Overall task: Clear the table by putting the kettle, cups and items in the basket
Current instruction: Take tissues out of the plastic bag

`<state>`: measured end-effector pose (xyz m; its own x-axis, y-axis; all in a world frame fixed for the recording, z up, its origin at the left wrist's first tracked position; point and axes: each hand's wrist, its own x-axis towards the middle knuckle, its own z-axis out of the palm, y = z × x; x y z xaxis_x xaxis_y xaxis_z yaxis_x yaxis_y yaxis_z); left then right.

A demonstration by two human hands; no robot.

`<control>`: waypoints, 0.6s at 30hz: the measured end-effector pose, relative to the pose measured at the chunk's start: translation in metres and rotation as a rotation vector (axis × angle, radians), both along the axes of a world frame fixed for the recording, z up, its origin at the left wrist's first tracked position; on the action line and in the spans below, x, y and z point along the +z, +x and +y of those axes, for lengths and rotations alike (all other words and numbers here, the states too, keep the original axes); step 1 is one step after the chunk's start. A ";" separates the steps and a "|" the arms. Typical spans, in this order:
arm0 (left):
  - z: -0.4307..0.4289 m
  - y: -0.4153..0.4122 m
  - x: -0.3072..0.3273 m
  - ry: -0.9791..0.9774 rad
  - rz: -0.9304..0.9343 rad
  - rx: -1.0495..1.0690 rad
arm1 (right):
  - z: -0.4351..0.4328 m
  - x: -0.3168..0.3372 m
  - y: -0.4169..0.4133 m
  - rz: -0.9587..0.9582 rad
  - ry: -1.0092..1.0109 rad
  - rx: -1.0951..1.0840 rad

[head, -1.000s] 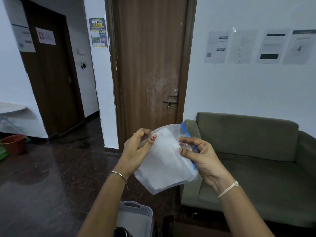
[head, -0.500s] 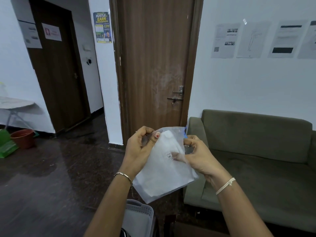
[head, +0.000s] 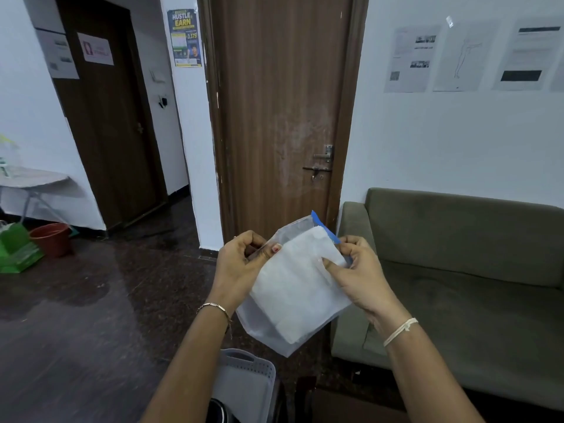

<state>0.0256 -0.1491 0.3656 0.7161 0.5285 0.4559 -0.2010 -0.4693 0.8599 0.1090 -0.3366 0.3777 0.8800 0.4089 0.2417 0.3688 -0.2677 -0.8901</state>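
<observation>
- A clear plastic zip bag (head: 293, 288) with a blue strip and white folded paper inside is held up in the air by 2 hands.
- The left hand (head: 241, 267) grip is pinched shut on 1 top corner; the right hand (head: 357, 273) grip on the other.
- Since 1 second ago, the bag's blue top has been tipped up, so closing seems under way.
- The grey plastic basket (head: 247, 380) is seen just below.
- "HUSTLE EARN" can be read on a wall poster (head: 185, 38).

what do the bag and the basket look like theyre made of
Bag: thin clear plastic film, slightly glossy; the white folded contents show through it, and a blue strip runs along its mouth. Basket: probably moulded grey plastic, matte; its wall has rows of small holes and a cut-out handle. What the white contents are made of cannot be told.
</observation>
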 end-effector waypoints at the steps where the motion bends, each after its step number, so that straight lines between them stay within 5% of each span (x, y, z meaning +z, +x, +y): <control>1: 0.000 0.001 -0.001 0.000 0.007 -0.005 | -0.001 -0.002 0.001 -0.067 -0.024 -0.034; 7: -0.001 0.004 -0.011 0.104 0.014 0.022 | -0.007 -0.004 0.005 -0.623 -0.273 -0.107; 14: 0.003 0.002 -0.015 0.223 -0.060 0.090 | -0.013 -0.015 0.009 -0.655 -0.404 -0.112; 18: -0.001 0.000 -0.025 0.259 0.030 0.184 | -0.016 -0.019 0.015 -0.461 -0.276 -0.072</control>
